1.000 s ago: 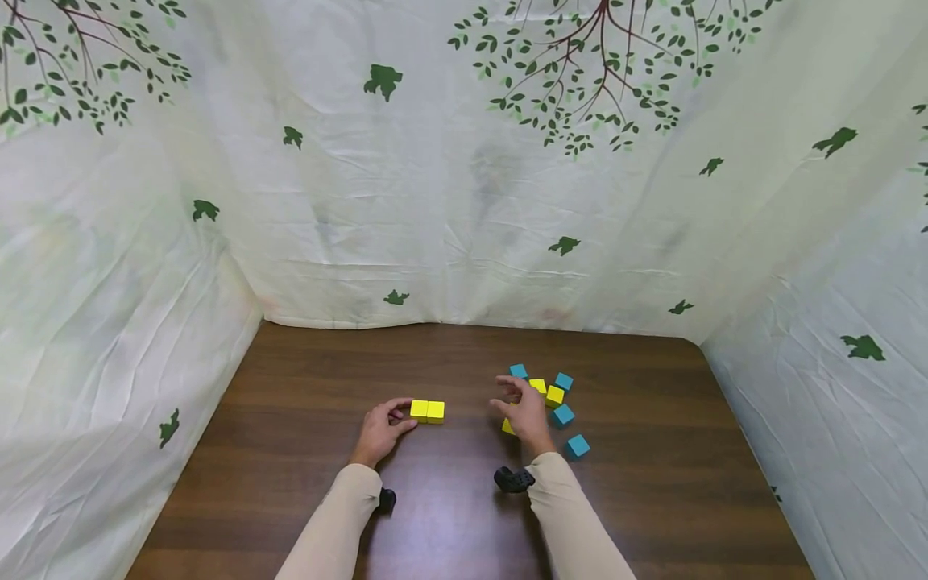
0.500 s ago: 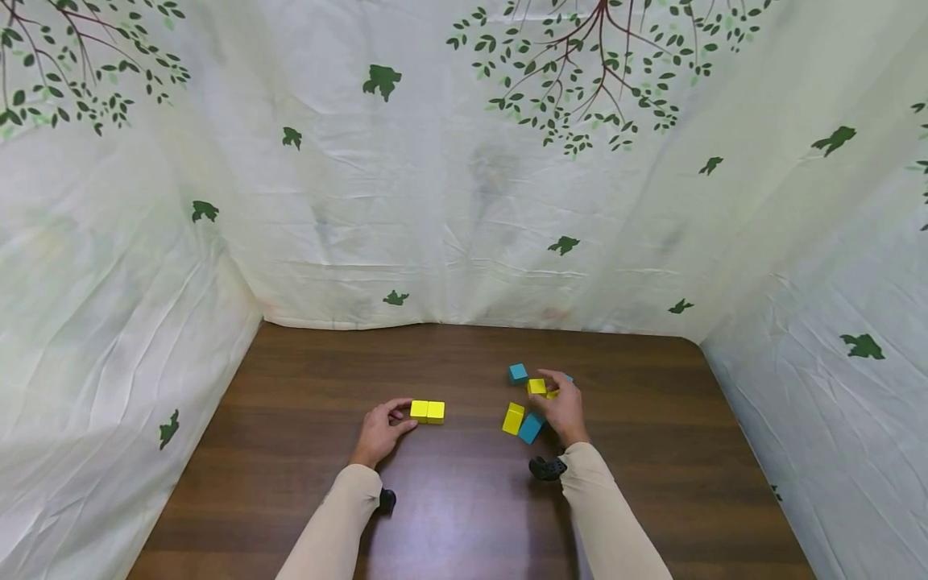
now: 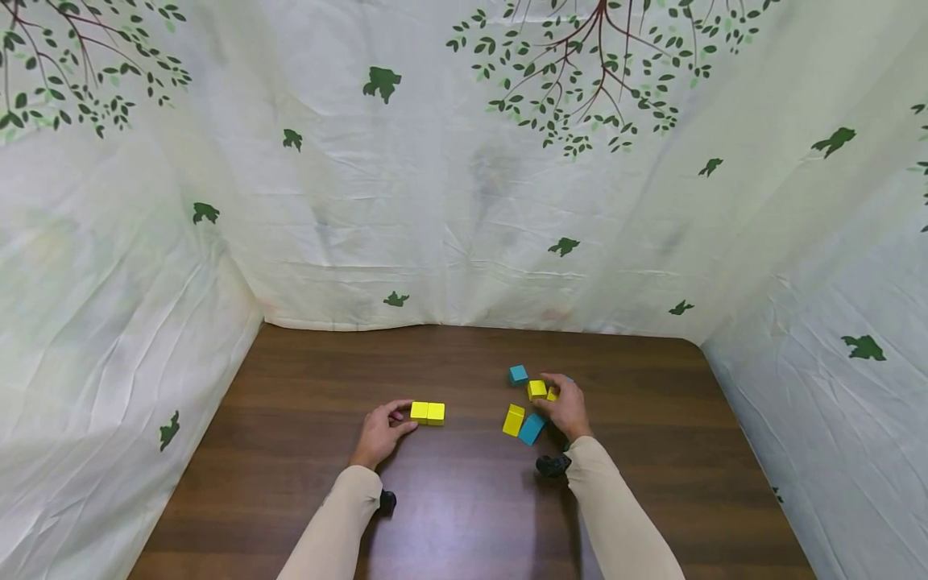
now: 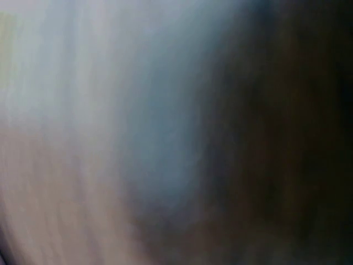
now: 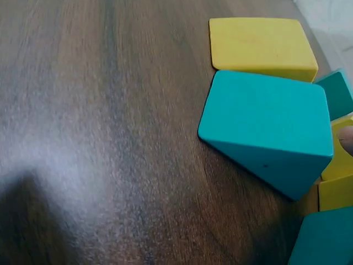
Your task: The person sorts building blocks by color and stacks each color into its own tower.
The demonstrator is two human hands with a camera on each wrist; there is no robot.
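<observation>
Two yellow cubes (image 3: 436, 414) stand side by side in the head view. My left hand (image 3: 380, 433) grips the left one, with the index finger at its far edge and the thumb at its near edge. At the right, my right hand (image 3: 568, 412) reaches over a loose group, its thumb and index finger around a yellow cube (image 3: 536, 389). A fingertip (image 5: 346, 138) overlaps that cube in the right wrist view. Nearby are another yellow cube (image 3: 513, 420) and a blue cube (image 3: 532, 428), touching each other. The left wrist view is too blurred to read.
Another blue cube (image 3: 518, 374) lies behind the group. A yellow cube (image 3: 553, 394) is partly covered by my right hand, and a further blue cube (image 5: 325, 237) shows at the right wrist view's corner. White printed cloth (image 3: 435, 201) surrounds the brown wooden table (image 3: 449, 499).
My right hand has moved to the right across the cubes, uncovering the blue cube in front and covering those at the right. My left hand stays where it was.
</observation>
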